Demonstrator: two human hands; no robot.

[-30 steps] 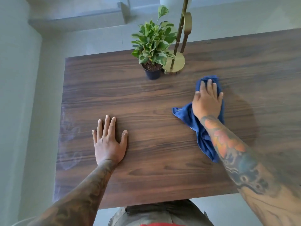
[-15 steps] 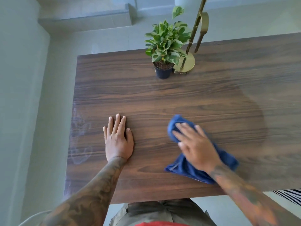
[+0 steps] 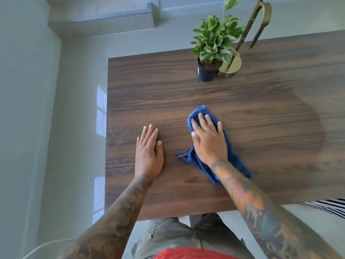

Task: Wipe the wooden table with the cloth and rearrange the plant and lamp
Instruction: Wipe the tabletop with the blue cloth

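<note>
A: R hand (image 3: 210, 143)?
B: Flat, fingers straight, pressing blue cloth (image 3: 201, 157) on wooden table (image 3: 270, 146), mid-front.
A: L hand (image 3: 148, 156)?
B: Flat on wood, holds nothing.
A: Plant (image 3: 214, 45), lamp (image 3: 231, 65)?
B: Far edge, pot just beside lamp base.

Both forearms are bare and covered in tattoos: the left hand (image 3: 148, 154) leads into dark, monochrome swirling ink, while the right hand (image 3: 209, 144) leads into orange, red and blue designs. The person wears olive-grey trousers (image 3: 177, 234) and a red top (image 3: 192, 254).
</note>
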